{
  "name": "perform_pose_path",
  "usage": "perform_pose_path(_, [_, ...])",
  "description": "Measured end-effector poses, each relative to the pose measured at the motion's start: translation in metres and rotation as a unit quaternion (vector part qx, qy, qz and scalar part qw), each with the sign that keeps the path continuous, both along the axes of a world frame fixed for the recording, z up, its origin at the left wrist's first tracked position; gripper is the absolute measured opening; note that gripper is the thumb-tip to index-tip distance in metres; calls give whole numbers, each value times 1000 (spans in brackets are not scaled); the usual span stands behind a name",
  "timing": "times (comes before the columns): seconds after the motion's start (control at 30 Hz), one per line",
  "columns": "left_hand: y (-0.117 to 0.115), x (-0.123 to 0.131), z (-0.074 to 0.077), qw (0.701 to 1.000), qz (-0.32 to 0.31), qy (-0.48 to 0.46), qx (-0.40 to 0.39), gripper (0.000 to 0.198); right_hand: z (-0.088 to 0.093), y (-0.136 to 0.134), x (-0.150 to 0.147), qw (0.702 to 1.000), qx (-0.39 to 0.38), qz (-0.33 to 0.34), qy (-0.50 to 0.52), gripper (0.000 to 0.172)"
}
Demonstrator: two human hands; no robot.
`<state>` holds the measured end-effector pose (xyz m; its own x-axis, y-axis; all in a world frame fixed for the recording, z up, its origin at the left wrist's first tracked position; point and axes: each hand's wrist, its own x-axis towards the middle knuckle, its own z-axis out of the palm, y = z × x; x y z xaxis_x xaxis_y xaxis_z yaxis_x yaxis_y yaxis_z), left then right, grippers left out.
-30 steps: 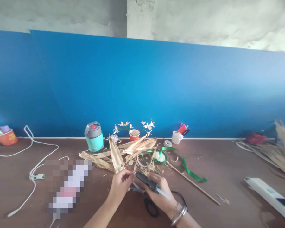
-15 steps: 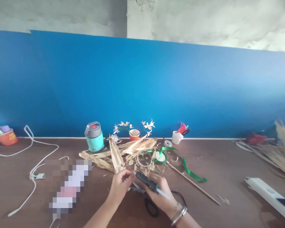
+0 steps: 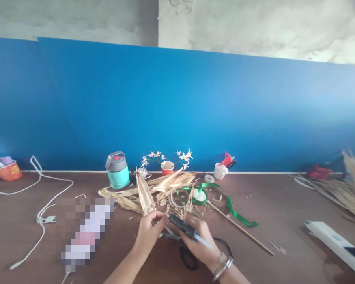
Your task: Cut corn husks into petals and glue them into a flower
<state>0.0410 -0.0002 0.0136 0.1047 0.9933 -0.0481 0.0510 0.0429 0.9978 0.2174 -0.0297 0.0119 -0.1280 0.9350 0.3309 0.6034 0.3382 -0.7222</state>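
My right hand (image 3: 199, 238) is wrapped round a black hot glue gun (image 3: 182, 227), with a whitish glue stick (image 3: 203, 241) poking out of its back end. The gun's nozzle points left, close to the fingertips of my left hand (image 3: 149, 232). Thumb and fingers of that left hand are pinched together; whatever sits between them is too small to make out. Just beyond lie dried corn husks (image 3: 144, 193) and husk scraps. Below the gun, a pair of scissors (image 3: 188, 257) with black handles lies on the table, partly hidden by my right hand.
Behind the husks stand a paper cup (image 3: 167, 170) with husk flowers, a teal jar (image 3: 118, 177) and a white pen cup (image 3: 220, 172). Green ribbon (image 3: 241, 216) and a thin stick (image 3: 242, 228) lie to the right. A power strip (image 3: 334, 246) is far right; white cables (image 3: 43, 205) run left.
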Motion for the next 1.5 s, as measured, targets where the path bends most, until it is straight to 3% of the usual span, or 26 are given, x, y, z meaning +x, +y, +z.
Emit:
perform_pose_path(0.53, [0,0,0,1000,5,5,0,30,-3,1,-1,1000,10,-18,11,15])
perform_pose_path(0.73, [0,0,1,1000,7,-1,-1,32,2,0,-1,1000,7,3,11,14])
perform_pose_path(1.13, [3,-4,-16,997,14,53,57,30,5,-1,0,1000,10,18,-2,10])
perform_pose_path(1.5, [2,-5,-12,995,16,69,63,30,2,0,2,1000,16,17,-7,11])
